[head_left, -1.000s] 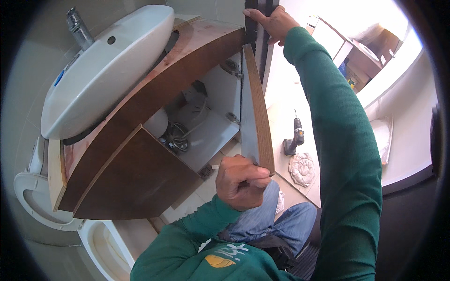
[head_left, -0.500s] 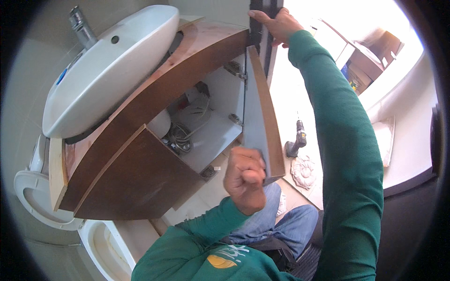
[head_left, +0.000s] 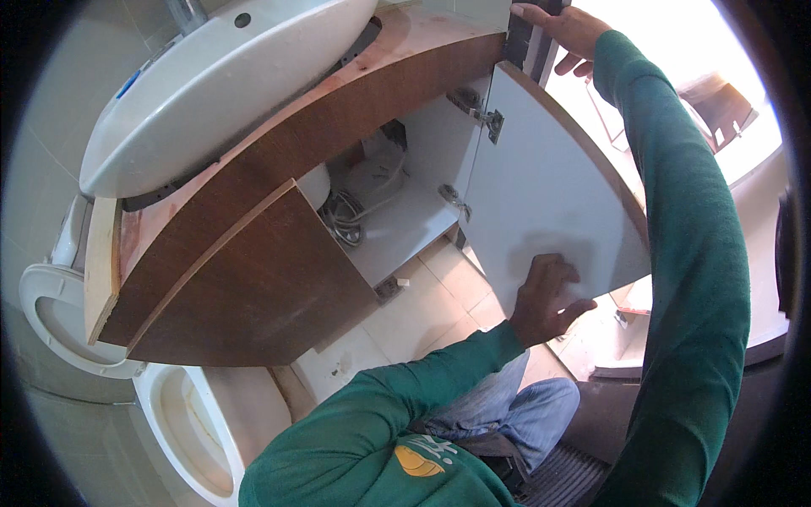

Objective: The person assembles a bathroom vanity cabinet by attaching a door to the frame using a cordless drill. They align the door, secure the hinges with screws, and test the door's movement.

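Note:
A white-faced cabinet door [head_left: 549, 177] stands swung wide on two metal hinges [head_left: 492, 125]. My left hand [head_left: 547, 297] is at its inner face, fingers apart and slightly bent, with the fingertips seeming to touch the panel. At the upper right my right hand [head_left: 576, 35] holds on to a dark upright frame [head_left: 534, 38], its thumb over the edge. Behind the door lies the open cabinet compartment [head_left: 414, 211], with a coil of grey hose [head_left: 345, 221] inside. The other brown cabinet door [head_left: 253, 287] is closed.
A white basin [head_left: 228, 93] tops the curved brown vanity [head_left: 312, 152]. A toilet [head_left: 182, 422] with raised lid [head_left: 59, 317] stands at the lower left. Bright light comes through the opening on the right. Beige floor tiles [head_left: 431, 279] show below the cabinet.
The cabinet door has swung wider to the right, showing its white inner face. My left hand moved right and opened from a curled shape. The drill on the floor has gone out of sight.

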{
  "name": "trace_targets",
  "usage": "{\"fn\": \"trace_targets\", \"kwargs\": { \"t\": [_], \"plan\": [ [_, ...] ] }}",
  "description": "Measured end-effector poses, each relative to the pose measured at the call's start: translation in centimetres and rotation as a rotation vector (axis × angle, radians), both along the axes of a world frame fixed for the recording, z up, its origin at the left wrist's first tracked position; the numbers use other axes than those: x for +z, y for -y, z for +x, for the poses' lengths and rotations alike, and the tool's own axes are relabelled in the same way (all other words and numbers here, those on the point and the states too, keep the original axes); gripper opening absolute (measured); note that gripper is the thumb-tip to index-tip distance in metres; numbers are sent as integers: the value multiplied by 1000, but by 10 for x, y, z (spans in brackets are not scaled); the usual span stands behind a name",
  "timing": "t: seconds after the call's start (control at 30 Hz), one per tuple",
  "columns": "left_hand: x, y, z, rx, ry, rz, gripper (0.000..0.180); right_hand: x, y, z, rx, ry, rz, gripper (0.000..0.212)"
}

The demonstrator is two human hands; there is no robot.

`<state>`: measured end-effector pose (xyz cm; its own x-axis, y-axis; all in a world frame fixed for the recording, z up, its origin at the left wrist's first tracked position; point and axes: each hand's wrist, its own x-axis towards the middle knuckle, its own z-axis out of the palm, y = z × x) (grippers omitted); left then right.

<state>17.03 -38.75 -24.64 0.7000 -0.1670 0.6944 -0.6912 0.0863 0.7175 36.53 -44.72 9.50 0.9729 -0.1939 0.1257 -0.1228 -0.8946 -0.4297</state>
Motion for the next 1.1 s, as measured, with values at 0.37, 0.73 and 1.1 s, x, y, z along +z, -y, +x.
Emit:
{"fn": "trace_targets", "kwargs": {
  "t": [0.37,0.73,1.1],
  "plan": [
    [-30,9,44,-42,-201,289,27,-6,-6,-17,19,136,40,106],
    [-29,-149,37,332,69,1067,30,-16,-1,2,-6,150,43,105],
    [26,-230,41,396,-126,2267,31,-25,8,16,35,229,75,98]
  ]
}}
